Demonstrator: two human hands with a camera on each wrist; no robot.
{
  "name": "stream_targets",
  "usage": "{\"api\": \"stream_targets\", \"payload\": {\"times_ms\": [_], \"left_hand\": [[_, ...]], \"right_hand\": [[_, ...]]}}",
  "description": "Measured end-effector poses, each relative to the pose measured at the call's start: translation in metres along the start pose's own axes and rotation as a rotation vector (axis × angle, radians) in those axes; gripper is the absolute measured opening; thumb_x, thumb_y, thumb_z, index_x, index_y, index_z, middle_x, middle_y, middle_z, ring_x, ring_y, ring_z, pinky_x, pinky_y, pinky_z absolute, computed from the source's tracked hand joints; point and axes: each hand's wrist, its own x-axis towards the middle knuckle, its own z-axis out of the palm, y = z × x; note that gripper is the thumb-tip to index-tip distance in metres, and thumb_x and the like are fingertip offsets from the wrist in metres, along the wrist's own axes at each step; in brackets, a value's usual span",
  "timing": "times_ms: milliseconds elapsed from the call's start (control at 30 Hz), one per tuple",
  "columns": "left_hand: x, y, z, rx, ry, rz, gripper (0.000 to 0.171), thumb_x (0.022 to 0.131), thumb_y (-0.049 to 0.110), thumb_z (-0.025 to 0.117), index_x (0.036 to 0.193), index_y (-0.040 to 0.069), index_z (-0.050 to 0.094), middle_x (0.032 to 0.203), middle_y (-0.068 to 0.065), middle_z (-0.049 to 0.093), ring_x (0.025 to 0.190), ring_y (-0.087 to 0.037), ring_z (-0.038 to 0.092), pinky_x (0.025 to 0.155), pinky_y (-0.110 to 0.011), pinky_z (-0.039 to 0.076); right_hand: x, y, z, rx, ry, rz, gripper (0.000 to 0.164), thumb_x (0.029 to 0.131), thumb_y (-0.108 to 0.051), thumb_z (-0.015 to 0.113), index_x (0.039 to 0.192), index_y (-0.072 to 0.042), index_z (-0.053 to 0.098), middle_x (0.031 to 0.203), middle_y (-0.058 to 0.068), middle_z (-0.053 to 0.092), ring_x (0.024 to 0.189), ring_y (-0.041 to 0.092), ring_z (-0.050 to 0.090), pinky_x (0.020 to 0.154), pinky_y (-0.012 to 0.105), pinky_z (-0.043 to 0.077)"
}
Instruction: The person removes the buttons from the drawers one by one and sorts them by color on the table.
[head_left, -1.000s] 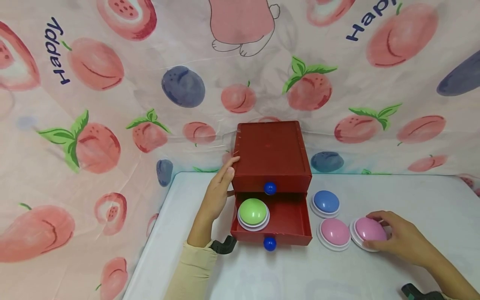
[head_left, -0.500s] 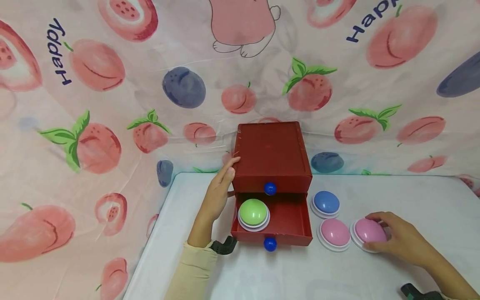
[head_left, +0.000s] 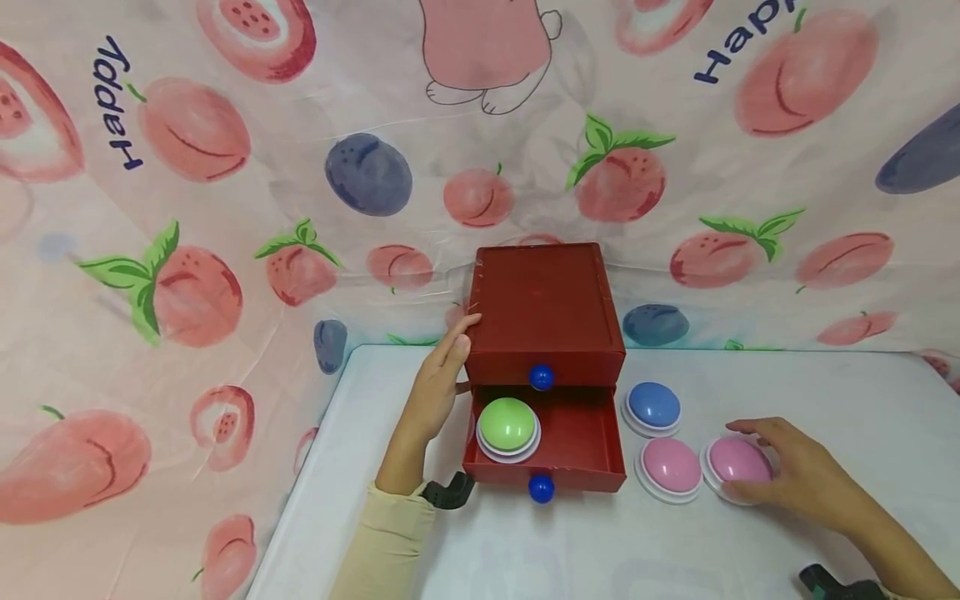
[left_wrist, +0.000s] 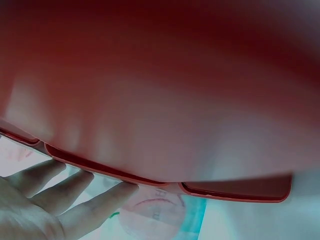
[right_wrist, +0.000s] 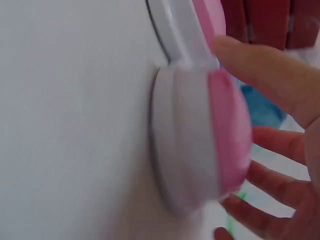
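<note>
A: Which step is in hand here?
B: I judge it is the taking, or the releasing, of the right pink button [head_left: 738, 460]. It sits flat on the bench [head_left: 555, 558], outside the drawer; its base and that of the other pink button [head_left: 671, 464] touch, or nearly so. The right grip [head_left: 806, 479] is curved wide around it; whether any fingertip presses, I cannot tell.
A: And the left grip [head_left: 435, 387]?
B: Its fingers lie nearly straight against the left side of the red cabinet [head_left: 540, 304]. Probably it steadies it.
A: What is in the lower drawer [head_left: 577, 442]?
B: The drawer is pulled out, and the green button [head_left: 507, 423] sits in its left part. The blue button [head_left: 654, 404] is on the bench, beside the cabinet.
A: What does the next move call for?
B: For lifting, the fingers should close on the white base [right_wrist: 175, 135] without pushing its neighbour. For releasing, the grip should rise straight, I think.
</note>
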Motion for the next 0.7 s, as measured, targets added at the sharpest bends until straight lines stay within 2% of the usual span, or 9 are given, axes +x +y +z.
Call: {"api": "stream_targets", "payload": {"times_ms": [100, 167, 233, 333, 400, 467, 600, 700], "left_hand": [[0.0, 0.0, -0.001, -0.007, 0.006, 0.003, 0.043, 0.109, 0.047, 0.038, 0.152, 0.04, 0.044, 0.158, 0.0, 0.041, 0.14, -0.035, 0.047, 0.097, -0.064, 0.052], [0.0, 0.0, -0.001, -0.013, 0.007, 0.004, 0.043, 0.109, 0.046, 0.038, 0.152, 0.039, 0.044, 0.158, -0.001, 0.041, 0.14, -0.035, 0.047, 0.097, -0.064, 0.052], [0.0, -0.001, -0.001, -0.017, 0.002, 0.003, 0.043, 0.109, 0.046, 0.038, 0.152, 0.039, 0.044, 0.158, 0.0, 0.041, 0.14, -0.035, 0.047, 0.097, -0.064, 0.052], [0.0, -0.002, -0.001, -0.014, -0.004, 0.002, 0.043, 0.109, 0.047, 0.039, 0.151, 0.04, 0.044, 0.157, 0.001, 0.04, 0.141, -0.034, 0.046, 0.097, -0.064, 0.052], [0.0, -0.002, 0.0, -0.007, -0.003, 0.005, 0.043, 0.109, 0.048, 0.039, 0.151, 0.041, 0.044, 0.157, 0.001, 0.04, 0.141, -0.034, 0.046, 0.097, -0.064, 0.052], [0.001, -0.003, 0.0, -0.001, -0.001, 0.006, 0.043, 0.109, 0.048, 0.039, 0.151, 0.041, 0.044, 0.157, 0.001, 0.041, 0.141, -0.035, 0.046, 0.097, -0.064, 0.052], [0.001, -0.002, 0.0, 0.006, 0.0, 0.008, 0.043, 0.109, 0.048, 0.039, 0.151, 0.041, 0.044, 0.157, 0.001, 0.041, 0.141, -0.035, 0.047, 0.096, -0.065, 0.053], [0.0, -0.001, 0.001, 0.007, 0.002, 0.008, 0.043, 0.109, 0.048, 0.039, 0.151, 0.041, 0.044, 0.157, 0.001, 0.041, 0.141, -0.034, 0.047, 0.096, -0.064, 0.053]], "right_hand": [[0.005, -0.02, -0.005, -0.009, 0.047, -0.041, 0.083, 0.069, -0.058, 0.089, 0.131, -0.01, 0.062, 0.129, 0.021, 0.06, 0.117, 0.046, 0.056, 0.088, 0.072, 0.05], [0.009, -0.039, -0.009, -0.004, 0.073, -0.068, 0.079, 0.07, -0.057, 0.089, 0.129, -0.012, 0.063, 0.129, 0.019, 0.061, 0.119, 0.045, 0.057, 0.088, 0.071, 0.051], [0.011, -0.061, -0.013, 0.004, 0.099, -0.11, 0.073, 0.072, -0.054, 0.089, 0.128, -0.014, 0.064, 0.128, 0.015, 0.063, 0.116, 0.041, 0.06, 0.086, 0.065, 0.055], [0.015, -0.093, -0.014, 0.022, 0.176, -0.216, 0.063, 0.072, -0.046, 0.091, 0.123, -0.019, 0.066, 0.122, 0.006, 0.067, 0.108, 0.027, 0.064, 0.079, 0.044, 0.062], [0.019, -0.113, -0.012, 0.038, 0.219, -0.287, 0.058, 0.072, -0.042, 0.093, 0.121, -0.021, 0.067, 0.118, -0.002, 0.069, 0.102, 0.016, 0.064, 0.074, 0.032, 0.061], [0.022, -0.131, -0.01, 0.057, 0.242, -0.342, 0.056, 0.072, -0.041, 0.093, 0.12, -0.024, 0.068, 0.116, -0.008, 0.069, 0.099, 0.009, 0.063, 0.073, 0.026, 0.059], [0.029, -0.166, -0.004, 0.106, 0.202, -0.383, 0.054, 0.076, -0.047, 0.088, 0.122, -0.027, 0.068, 0.118, -0.011, 0.069, 0.097, 0.006, 0.062, 0.076, 0.027, 0.059], [0.036, -0.186, 0.001, 0.165, 0.153, -0.402, 0.054, 0.079, -0.051, 0.085, 0.124, -0.029, 0.067, 0.119, -0.011, 0.069, 0.1, 0.01, 0.065, 0.079, 0.033, 0.06]]}}
